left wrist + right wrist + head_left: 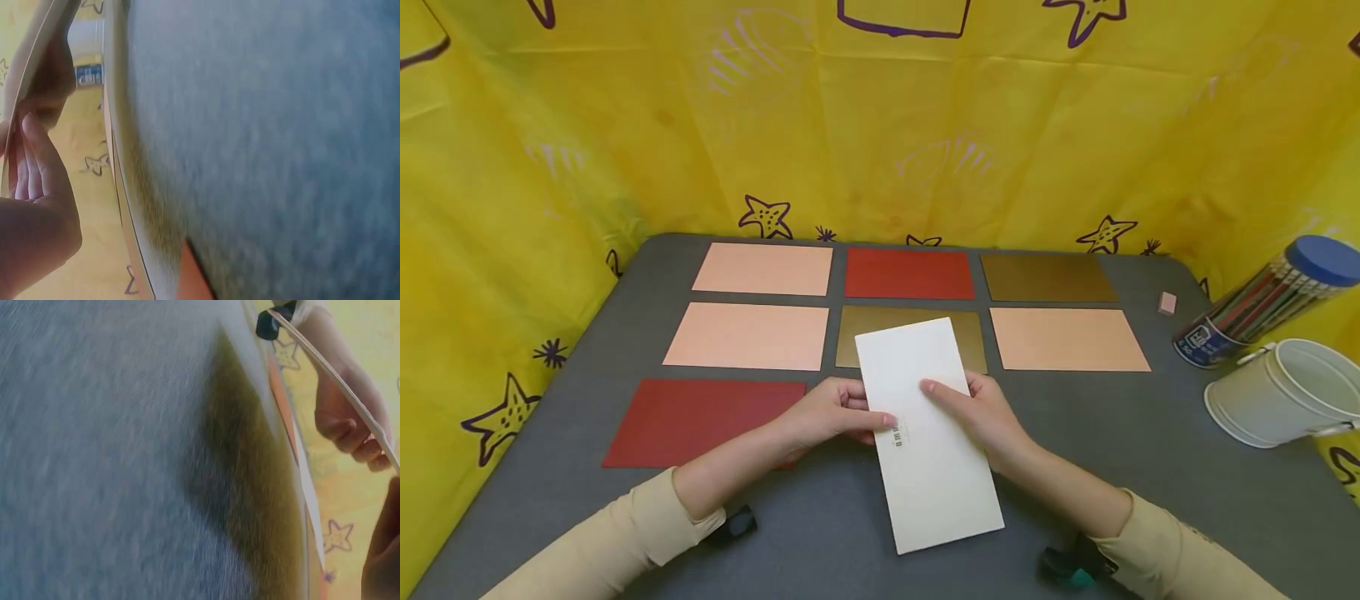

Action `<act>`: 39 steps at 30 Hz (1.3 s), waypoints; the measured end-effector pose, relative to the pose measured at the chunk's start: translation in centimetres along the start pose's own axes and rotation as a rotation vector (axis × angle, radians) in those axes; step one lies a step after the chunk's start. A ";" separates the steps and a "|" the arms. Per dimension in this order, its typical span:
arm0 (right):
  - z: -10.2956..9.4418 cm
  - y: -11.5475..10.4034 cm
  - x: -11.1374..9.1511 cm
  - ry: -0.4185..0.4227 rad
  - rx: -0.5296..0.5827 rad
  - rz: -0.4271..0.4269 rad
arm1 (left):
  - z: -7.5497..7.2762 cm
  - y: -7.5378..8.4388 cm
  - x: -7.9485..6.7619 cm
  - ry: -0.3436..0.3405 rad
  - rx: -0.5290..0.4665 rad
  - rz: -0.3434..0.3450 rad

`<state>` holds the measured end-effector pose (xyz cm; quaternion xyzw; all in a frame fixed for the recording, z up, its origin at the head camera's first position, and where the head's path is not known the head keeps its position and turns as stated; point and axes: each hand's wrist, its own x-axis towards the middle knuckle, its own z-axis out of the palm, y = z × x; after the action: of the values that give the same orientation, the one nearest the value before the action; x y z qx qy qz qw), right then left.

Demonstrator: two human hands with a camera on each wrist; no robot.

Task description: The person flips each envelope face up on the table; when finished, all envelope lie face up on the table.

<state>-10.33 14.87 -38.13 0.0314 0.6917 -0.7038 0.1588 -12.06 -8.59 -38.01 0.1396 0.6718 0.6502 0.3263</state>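
Observation:
Both hands hold a white, envelope-sized paper piece (936, 475), tilted slightly above the grey table. It bears a small printed mark near its left edge. My left hand (831, 412) pinches that edge, thumb on the front and fingers mostly hidden behind. On the other side my right hand (992, 421) grips it, its thumb lying on the front and its fingers largely out of sight beneath. In the right wrist view the paper piece (337, 378) appears edge-on and thin. Behind its top end lies a gold-brown paper rectangle (910, 323), partly covered from view.
Paper rectangles lie in rows on the grey table (1075, 425): several pale pink (745, 336), two red (910, 274), and a brown one (1048, 277). At right stand a pencil tub with blue lid (1262, 304), a white bucket (1270, 396) and a small pink block (1167, 303).

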 end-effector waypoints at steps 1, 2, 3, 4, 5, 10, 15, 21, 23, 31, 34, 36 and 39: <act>0.1 0.0 0.0 0.024 0.025 0.002 | 0.2 -0.1 0.0 -0.015 -0.005 -0.003; 0.3 -0.1 -0.1 0.050 0.047 0.005 | 0.5 -0.1 0.0 -0.031 -0.006 -0.006; 0.3 -0.1 -0.1 0.075 0.064 0.011 | 0.7 -0.2 -0.1 -0.045 -0.007 -0.011; 0.4 -0.1 -0.1 0.097 0.078 0.012 | 0.9 -0.3 -0.1 -0.057 -0.007 -0.013; 0.4 -0.1 -0.1 0.120 0.089 0.012 | 1.2 -0.4 -0.2 -0.069 -0.006 -0.014; 0.1 -0.1 0.0 0.222 0.154 0.005 | 2.0 -0.8 -0.5 -0.141 -0.011 -0.019; -0.8 -0.3 0.0 0.234 0.269 -0.021 | 1.9 -1.2 -0.9 -0.176 0.008 0.005; -2.8 -0.5 0.0 0.217 0.375 -0.075 | 0.5 -1.0 -1.4 -0.194 0.084 0.040; -3.7 -0.6 0.1 0.200 0.383 -0.087 | 0.0 -0.8 -1.6 -0.224 0.105 0.037; -6.8 -0.7 -0.1 0.074 0.176 -0.036 | -2.2 0.1 -1.9 -0.342 0.238 -0.007; -7.3 -0.6 -0.2 0.014 0.056 -0.009 | -2.8 0.3 -1.7 -0.393 0.326 0.014; -7.6 -0.5 -0.3 -0.025 -0.037 -0.016 | -3.1 0.5 -1.6 -0.386 0.373 0.029; -8.1 -0.2 -0.1 -0.064 -0.171 -0.053 | -3.5 0.6 -1.4 -0.291 0.428 0.032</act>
<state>-11.71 22.86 -38.22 -0.0233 0.7444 -0.6468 0.1643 -13.33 -12.09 -37.26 0.3080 0.7378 0.4716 0.3720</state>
